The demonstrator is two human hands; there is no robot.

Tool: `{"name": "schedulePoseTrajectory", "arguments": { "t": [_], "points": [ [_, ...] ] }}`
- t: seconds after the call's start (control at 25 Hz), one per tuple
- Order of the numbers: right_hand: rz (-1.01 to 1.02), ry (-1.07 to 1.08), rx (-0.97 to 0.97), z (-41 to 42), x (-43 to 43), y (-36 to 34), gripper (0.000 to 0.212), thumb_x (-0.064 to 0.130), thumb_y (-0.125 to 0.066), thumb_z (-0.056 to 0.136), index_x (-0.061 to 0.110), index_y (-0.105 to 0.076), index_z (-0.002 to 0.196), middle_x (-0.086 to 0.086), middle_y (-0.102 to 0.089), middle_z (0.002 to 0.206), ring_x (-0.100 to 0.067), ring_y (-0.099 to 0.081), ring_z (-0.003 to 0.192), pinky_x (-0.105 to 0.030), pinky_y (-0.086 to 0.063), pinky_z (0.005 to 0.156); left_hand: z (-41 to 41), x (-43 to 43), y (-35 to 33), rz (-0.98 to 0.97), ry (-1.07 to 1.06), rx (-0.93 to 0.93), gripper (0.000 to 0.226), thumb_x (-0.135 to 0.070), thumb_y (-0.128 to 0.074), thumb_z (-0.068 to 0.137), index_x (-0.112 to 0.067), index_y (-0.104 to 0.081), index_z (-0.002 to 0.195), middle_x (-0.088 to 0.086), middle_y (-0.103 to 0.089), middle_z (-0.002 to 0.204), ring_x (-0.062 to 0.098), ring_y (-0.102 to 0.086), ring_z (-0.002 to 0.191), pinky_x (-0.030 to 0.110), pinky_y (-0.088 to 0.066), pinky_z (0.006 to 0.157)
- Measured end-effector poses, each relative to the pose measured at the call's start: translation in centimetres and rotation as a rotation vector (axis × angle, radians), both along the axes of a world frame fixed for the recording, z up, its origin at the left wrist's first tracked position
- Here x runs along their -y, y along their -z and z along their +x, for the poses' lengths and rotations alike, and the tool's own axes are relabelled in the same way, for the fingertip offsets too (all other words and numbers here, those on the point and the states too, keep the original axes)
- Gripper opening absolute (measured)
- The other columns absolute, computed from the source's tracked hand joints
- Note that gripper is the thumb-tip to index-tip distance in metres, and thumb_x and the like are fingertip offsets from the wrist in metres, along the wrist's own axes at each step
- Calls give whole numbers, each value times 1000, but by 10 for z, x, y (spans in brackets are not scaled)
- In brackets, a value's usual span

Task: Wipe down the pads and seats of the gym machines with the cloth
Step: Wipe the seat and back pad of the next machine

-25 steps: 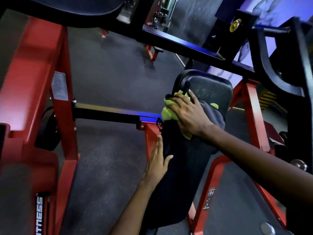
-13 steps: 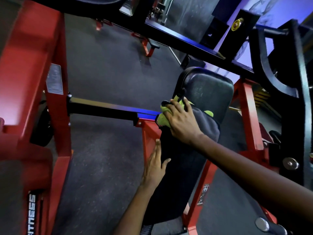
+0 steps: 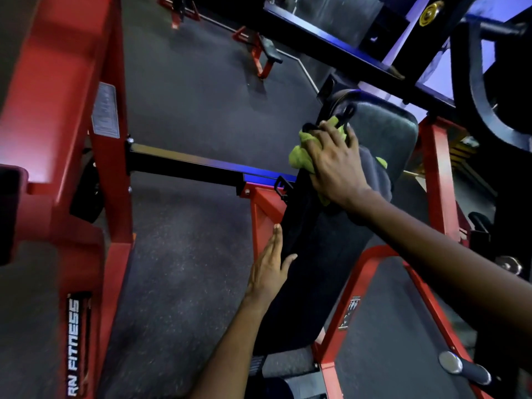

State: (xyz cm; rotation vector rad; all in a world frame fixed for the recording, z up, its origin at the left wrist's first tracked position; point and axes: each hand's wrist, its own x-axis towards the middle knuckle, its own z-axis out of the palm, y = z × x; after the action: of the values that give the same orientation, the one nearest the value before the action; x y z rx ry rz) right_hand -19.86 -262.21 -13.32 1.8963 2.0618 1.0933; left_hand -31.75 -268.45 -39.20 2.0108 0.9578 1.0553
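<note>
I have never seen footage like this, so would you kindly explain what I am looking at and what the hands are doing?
This is one picture from a camera worn on a person's head, looking down at their own arms in a gym. The right hand presses a crumpled yellow-green cloth onto the upper part of a long black padded bench. The left hand, fingers straight, rests flat against the pad's side lower down and holds nothing. The bench sits in a red steel machine frame on a dark speckled rubber floor.
</note>
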Motion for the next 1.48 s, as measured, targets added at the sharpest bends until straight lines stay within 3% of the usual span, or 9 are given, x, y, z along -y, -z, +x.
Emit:
{"name": "schedulePoseTrajectory", "arguments": {
  "t": [0.24,0.48,0.68,0.84,0.96,1.04,1.16,1.36,1.48],
  "points": [
    [-133,-30,16,-18,46,74,54,41,-58,93,10,-56,137,-12,-51,146,-33,-40,142,-63,-22,117,-10,10,5,43,-67,-119,82,-38,-75,87,-2,-38,151,10,-46,152,16,-47,134,9,-18,110],
    [-33,-89,-199,-10,15,11,50,29,-58,92,11,-44,136,-9,-60,130,-28,-52,128,-56,-31,113,-18,18,-6,56,-94,-194,83,-43,-77,83,-3,-44,148,8,-53,147,17,-60,123,20,-49,90],
    [-14,-117,-186,-2,27,49,55,42,-63,94,13,-54,139,-4,-48,154,-26,-35,148,-57,-20,121,-16,16,1,-8,-34,-186,78,-38,-65,95,-5,-29,155,7,-36,159,20,-46,139,19,-30,106],
    [-88,-140,-151,4,59,83,60,36,-66,92,14,-51,145,-4,-40,160,-28,-29,151,-57,-27,117,-16,15,-2,-48,13,-178,75,-37,-58,100,-7,-21,158,6,-26,163,21,-37,145,22,-27,111],
    [-205,-216,-25,6,67,86,61,31,-62,87,18,-51,145,-3,-42,159,-28,-33,149,-53,-31,109,-17,18,-3,-20,-11,-195,74,-36,-59,99,-6,-24,157,9,-30,162,24,-41,143,24,-27,112],
    [-212,-242,32,9,58,72,61,27,-63,84,18,-53,143,-4,-44,157,-29,-35,146,-51,-34,103,-15,18,-7,-85,29,-205,75,-37,-52,102,-10,-12,159,7,-23,165,24,-38,144,30,-35,112],
    [-99,-166,-60,9,42,48,61,29,-69,82,24,-56,141,-5,-45,155,-30,-36,142,-46,-33,101,-11,20,-11,-167,19,-222,77,-36,-49,103,-16,-1,161,4,-20,166,25,-41,142,36,-41,106],
    [24,-227,-219,16,68,99,54,31,-76,84,22,-63,136,-7,-52,145,-32,-39,135,-50,-33,105,6,44,-16,-366,-127,-32,75,-25,-55,101,-21,-9,161,1,-20,166,18,-25,150,22,-14,119],
    [-93,-295,-167,29,73,98,56,30,-73,84,24,-62,138,-6,-53,146,-31,-40,137,-50,-32,108,11,54,-5,-415,-129,75,76,-31,-56,101,-27,-9,161,-5,-16,166,15,-21,151,31,-25,121]
  ]
}}
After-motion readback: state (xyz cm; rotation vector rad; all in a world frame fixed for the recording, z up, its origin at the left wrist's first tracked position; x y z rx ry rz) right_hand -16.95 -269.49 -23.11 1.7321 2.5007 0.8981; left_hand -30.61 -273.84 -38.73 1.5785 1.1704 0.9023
